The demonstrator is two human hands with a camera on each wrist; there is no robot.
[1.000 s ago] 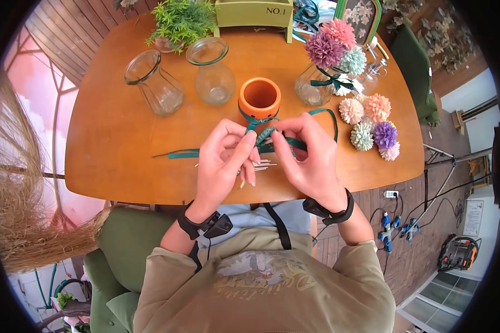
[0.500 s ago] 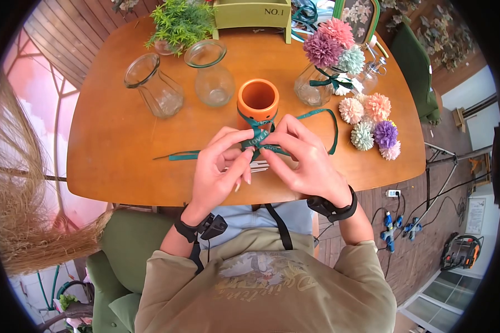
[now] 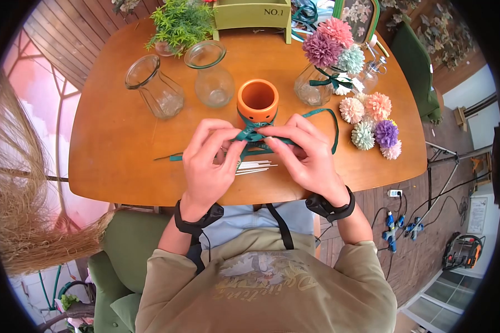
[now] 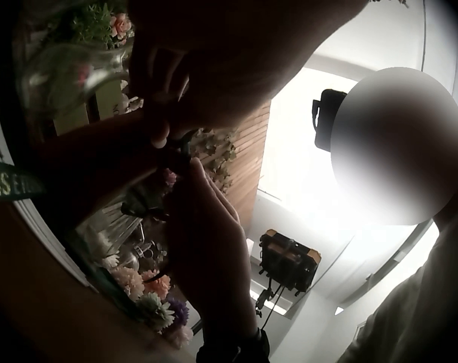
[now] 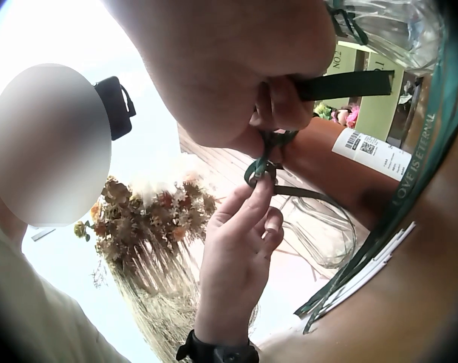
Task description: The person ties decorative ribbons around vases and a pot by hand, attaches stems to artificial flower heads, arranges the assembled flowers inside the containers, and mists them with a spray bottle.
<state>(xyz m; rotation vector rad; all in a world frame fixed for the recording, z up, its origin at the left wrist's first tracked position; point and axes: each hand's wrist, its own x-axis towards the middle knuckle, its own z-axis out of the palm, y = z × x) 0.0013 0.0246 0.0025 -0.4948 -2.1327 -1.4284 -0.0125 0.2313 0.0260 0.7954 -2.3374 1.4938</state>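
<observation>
A dark green printed ribbon [image 3: 250, 135] goes around an orange pot [image 3: 258, 114] and bunches into loops at its near side. The left hand [image 3: 210, 164] pinches the ribbon between thumb and fingers, left of the knot. Opposite it, the right hand [image 3: 308, 158] pinches the ribbon on the right side, fingertips close to the left ones. In the right wrist view a small ribbon loop [image 5: 261, 172] shows at the left fingertips, and a white barcode label [image 5: 372, 153] is on the pot. The left wrist view is dark, with a lettered ribbon end [image 4: 13, 184] at its edge.
Several white sticks [image 3: 256, 166] lie below the hands. Two glass vases [image 3: 214, 86] stand behind left, near a green plant [image 3: 180, 25]. At right are a vase of pompom flowers [image 3: 323, 49] and loose flower heads [image 3: 384, 133]. A green planter box [image 3: 253, 15] stands at the back.
The hands have moved slightly apart, the left one leftward. The ribbon loops now lie tighter against the pot's near side, and more of the white sticks shows.
</observation>
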